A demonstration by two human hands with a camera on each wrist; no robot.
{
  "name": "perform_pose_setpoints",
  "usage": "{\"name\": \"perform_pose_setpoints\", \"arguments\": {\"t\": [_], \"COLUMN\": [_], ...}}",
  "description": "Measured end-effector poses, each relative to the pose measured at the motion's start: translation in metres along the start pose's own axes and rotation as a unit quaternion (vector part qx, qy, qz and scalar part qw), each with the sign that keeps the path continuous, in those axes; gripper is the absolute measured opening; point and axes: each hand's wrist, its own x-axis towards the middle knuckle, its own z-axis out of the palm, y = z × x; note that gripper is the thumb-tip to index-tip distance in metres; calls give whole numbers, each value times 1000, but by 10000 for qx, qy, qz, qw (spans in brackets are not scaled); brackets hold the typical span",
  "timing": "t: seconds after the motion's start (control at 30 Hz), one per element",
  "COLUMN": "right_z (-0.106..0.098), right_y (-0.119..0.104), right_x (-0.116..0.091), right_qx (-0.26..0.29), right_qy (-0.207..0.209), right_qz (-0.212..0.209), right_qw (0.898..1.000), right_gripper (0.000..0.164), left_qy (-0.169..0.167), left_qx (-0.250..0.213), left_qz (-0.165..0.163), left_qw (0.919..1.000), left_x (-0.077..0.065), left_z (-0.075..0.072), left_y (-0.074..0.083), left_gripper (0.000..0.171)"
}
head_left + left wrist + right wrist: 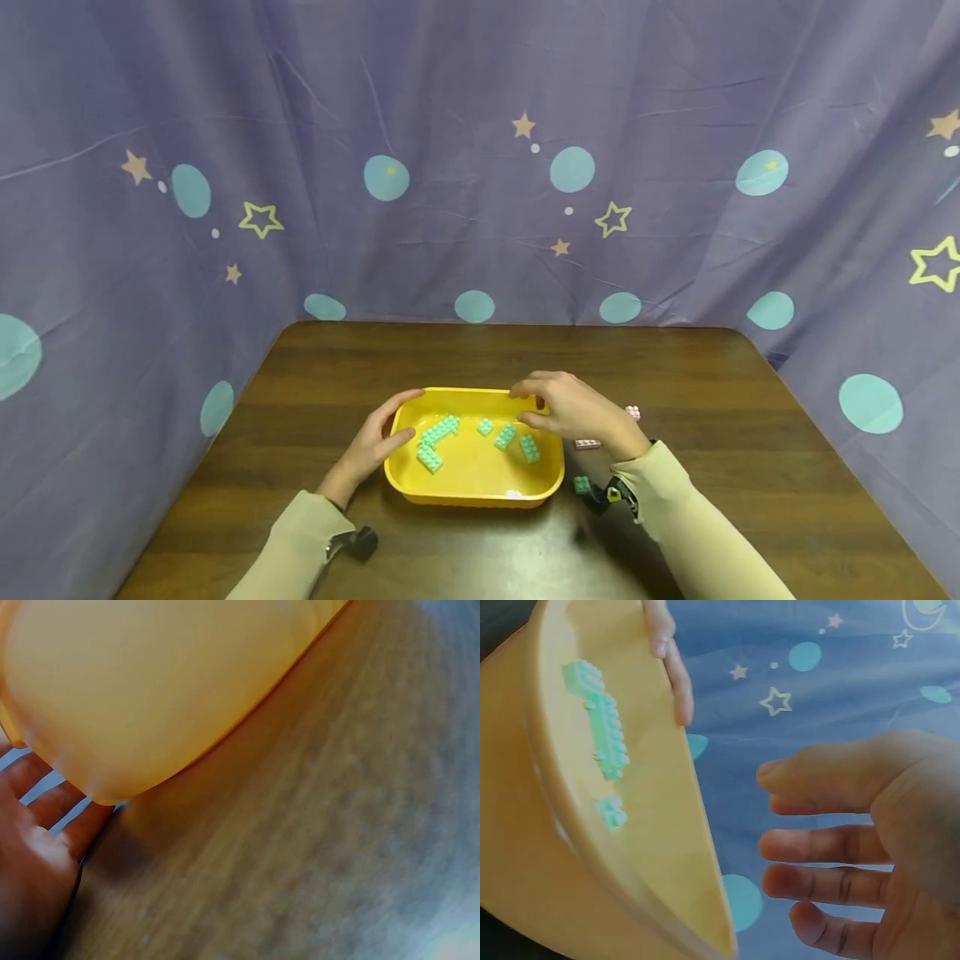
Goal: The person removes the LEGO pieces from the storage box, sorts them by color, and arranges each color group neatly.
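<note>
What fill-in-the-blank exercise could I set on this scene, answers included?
1. The tray is ____.
2. The bricks inside it are all ____.
3. In the head view, the hand at the tray's left end is the person's ____ hand.
4. The brick farthest right on the table is ____.

Missing words: yellow; green; left; pink.

Reads as a small curtained-off booth, home or lab can't be told; creased purple-blue fabric curtain (465,75) printed with pale teal round spots (572,170) and small peach five-pointed stars (523,126) runs across the back and along both sides, hiding the room beyond; dark brown wood-grain worktop (465,358) with rounded far corners fills the space inside, its far edge right by the cloth; black wrist-mounted devices (363,543) at both cream sleeves (690,508) suggest a recording station; print itself looks like nursery decor.
</note>
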Motion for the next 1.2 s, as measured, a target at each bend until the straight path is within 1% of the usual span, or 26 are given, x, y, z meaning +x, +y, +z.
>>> {"name": "perform_pose_setpoints", "arguments": {"t": [0.1,0.3,0.57,0.67,0.8,0.9,1.07,1.13,1.2], "right_z": [8,17,32,37,44,49,55,57,60], "right_y": [1,0,-1,-2,-3,-4,-4,-4,-5], "right_x": [7,20,32,34,38,41,44,44,44], "right_qx": [108,224,-79,-140,-140,-173,-361,-427,-492], "right_qy": [-95,-251,-485,-579,-769,-935,-1192,-1249,-1274], "right_qz": [-35,-141,-340,-246,-32,64,151,124,49], "right_qw": [9999,9993,9982,9979,9969,9954,9921,9912,9906], "right_gripper": [30,31,30,31,33,30,21,21,21], "left_qy": [-29,-31,-14,-23,-69,-98,-117,-117,-130], "left_qx": [-2,166,242,188,101,144,108,50,-17], "left_qz": [34,77,10,-13,-79,-108,-33,-52,-103], "left_qw": [10000,9998,9997,9998,9999,9998,9999,9999,9999], "left_x": [2,3,2,3,4,5,6,5,4], "left_z": [0,0,-1,-1,0,0,0,0,1], "left_y": [2,3,0,6,24,36,37,35,31], "left_gripper": [55,55,56,56,54,53,53,53,53]}}
